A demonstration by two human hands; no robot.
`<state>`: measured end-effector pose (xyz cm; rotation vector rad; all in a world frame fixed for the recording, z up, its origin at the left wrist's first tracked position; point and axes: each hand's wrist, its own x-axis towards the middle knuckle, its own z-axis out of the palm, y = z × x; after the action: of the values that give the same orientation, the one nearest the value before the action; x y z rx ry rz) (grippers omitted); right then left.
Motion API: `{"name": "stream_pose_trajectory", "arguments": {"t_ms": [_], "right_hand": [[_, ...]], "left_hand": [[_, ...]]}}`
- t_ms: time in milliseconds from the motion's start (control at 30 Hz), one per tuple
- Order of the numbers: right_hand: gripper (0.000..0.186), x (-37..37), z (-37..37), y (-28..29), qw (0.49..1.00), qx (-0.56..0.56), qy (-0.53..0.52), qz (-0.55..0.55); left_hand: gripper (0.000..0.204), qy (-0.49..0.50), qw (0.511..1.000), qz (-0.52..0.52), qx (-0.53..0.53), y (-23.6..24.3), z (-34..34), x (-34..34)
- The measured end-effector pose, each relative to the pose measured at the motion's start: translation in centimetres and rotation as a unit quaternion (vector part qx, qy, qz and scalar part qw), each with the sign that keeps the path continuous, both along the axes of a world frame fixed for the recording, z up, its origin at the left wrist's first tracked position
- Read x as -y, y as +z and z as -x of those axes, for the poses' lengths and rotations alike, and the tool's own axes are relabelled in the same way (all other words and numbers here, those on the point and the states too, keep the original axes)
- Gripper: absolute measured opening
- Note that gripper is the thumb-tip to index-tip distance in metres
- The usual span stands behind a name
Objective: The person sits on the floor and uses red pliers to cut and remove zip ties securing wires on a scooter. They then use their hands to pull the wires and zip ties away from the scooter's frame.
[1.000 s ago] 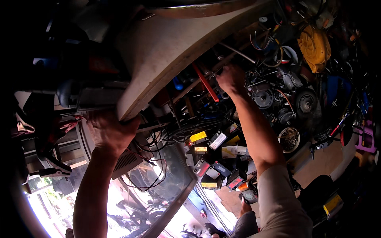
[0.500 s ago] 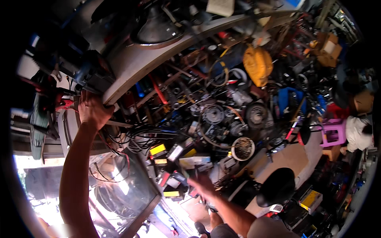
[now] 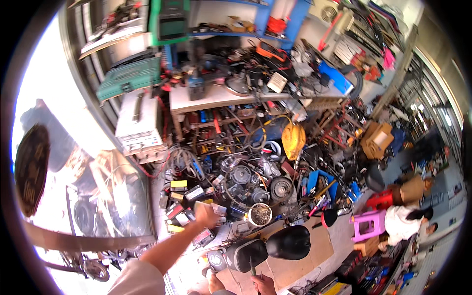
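My left hand (image 3: 205,214) is stretched forward with the fingers spread and holds nothing; it hovers over the row of small batteries (image 3: 183,197) on the floor, which runs from near-left to far-right under my palm. The cluttered workbench (image 3: 222,97) rises far beyond it. Just right of this hand lie the motor parts (image 3: 255,183) and a bowl of screws (image 3: 259,214). My right hand (image 3: 264,283), closer to me, is closed around a thin tool (image 3: 252,268), beside the black scooter seat (image 3: 288,242)
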<state>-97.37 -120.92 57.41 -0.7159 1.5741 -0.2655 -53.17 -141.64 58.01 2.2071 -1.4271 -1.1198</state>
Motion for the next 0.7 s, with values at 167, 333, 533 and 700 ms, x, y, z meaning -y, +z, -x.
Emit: {"name": "stream_pose_trajectory", "arguments": {"t_ms": [167,333,533,700], "right_hand": [[0.028,-2.2,-5.2,5.9,0.972,0.09,0.174,0.127],[0.028,-10.9,-14.0,10.4,0.926,0.152,0.344,0.011],[0.024,-18.6,-19.2,13.2,0.886,0.187,0.417,-0.085],[0.031,-17.9,-20.3,13.3,0.918,0.242,0.21,-0.235]], "left_hand": [[0.101,0.215,0.741,-0.27,-0.576,-1.0,13.1,-28.0],[0.065,0.376,0.641,-0.094,-0.662,3.4,14.3,-42.3],[0.025,0.554,0.577,-0.003,-0.601,4.5,11.4,-55.8],[0.016,0.689,0.607,0.033,-0.395,0.5,10.0,-80.8]]}}
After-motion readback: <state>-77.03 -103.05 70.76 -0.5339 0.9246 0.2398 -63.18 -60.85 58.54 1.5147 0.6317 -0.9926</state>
